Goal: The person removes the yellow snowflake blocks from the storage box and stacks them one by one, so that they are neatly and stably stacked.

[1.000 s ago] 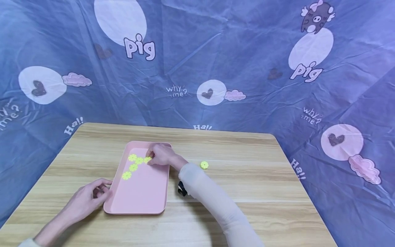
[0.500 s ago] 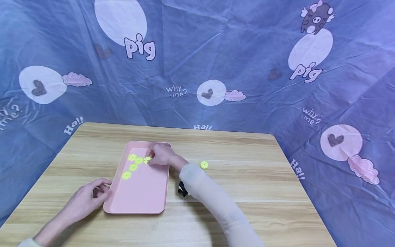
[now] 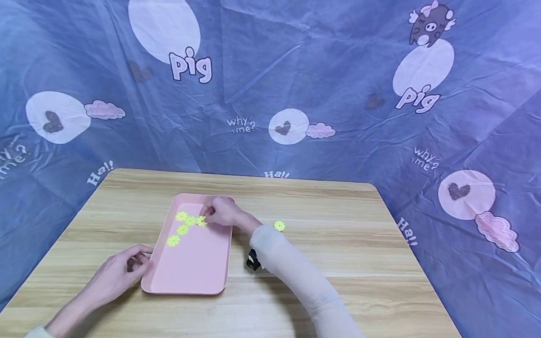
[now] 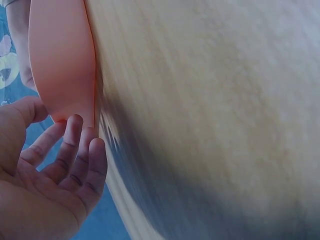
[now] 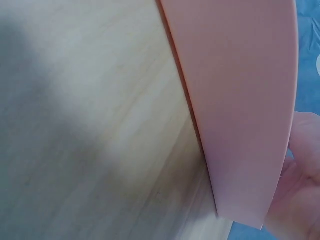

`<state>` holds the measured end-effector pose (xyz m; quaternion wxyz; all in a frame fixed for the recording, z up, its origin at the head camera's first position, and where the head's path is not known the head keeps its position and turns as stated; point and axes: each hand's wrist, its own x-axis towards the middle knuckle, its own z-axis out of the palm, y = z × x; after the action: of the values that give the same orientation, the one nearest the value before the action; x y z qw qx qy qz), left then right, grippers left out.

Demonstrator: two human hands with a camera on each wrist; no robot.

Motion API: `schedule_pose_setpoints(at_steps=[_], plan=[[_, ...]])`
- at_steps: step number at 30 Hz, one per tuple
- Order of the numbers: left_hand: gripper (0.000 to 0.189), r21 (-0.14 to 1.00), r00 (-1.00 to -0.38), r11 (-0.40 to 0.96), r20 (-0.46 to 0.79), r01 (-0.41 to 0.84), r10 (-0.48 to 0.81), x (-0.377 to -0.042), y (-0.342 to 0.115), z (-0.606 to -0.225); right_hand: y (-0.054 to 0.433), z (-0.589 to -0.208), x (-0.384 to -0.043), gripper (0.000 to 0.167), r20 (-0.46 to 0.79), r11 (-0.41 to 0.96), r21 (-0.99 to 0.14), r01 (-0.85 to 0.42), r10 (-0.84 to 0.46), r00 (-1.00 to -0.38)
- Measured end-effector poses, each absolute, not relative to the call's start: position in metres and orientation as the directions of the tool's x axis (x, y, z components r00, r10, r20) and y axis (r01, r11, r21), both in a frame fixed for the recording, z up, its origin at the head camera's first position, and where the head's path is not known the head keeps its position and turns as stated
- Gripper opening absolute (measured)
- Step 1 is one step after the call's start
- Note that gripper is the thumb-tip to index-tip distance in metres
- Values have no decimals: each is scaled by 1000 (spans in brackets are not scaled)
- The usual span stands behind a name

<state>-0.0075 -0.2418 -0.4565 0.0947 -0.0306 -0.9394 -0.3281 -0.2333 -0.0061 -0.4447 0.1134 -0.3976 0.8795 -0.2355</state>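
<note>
In the head view a pink tray [image 3: 194, 267] holds several yellow flower-shaped pieces, among them one piece [image 3: 173, 241] nearest its left side. My right hand [image 3: 221, 211] reaches over the right wall, its curled thumb and fingertips at the edge of the rightmost flower-shaped piece [image 3: 200, 221]. In the right wrist view the tray's wall [image 5: 240, 100] hides most of that hand [image 5: 300, 200]. My left hand [image 3: 120, 270] rests beside the tray's left side; the left wrist view has its thumb at the rim and loosely bent fingers [image 4: 74, 132] against the outer wall.
Another yellow flower-shaped piece [image 3: 279, 226] lies on the wooden table [image 3: 338, 263], right of the tray. A black device [image 3: 252, 259] sits at the right wrist. Behind the table hangs a blue printed cloth [image 3: 253, 70].
The rightmost flower-shaped piece has shifted slightly toward me and more of it shows beside my right fingertips. My right forearm has moved a little to the right. The left hand stays put.
</note>
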Motion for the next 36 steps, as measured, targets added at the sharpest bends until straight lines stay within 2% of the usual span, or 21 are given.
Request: schedule_pose_setpoints(at_steps=[11,22,36], plan=[[19,617,-977,773,214,143,10,-8,-242,-458,1,-441,-229,12,-9,530,-589,-610,-759,-651],[20,614,-976,776,216,143,9,-8,-242,-460,19,-430,-222,15,16,419,-728,-542,-780,-625],[19,620,-981,774,195,128,6,-10,-244,-460,47,-418,-213,14,92,356,-746,-563,-783,-616]])
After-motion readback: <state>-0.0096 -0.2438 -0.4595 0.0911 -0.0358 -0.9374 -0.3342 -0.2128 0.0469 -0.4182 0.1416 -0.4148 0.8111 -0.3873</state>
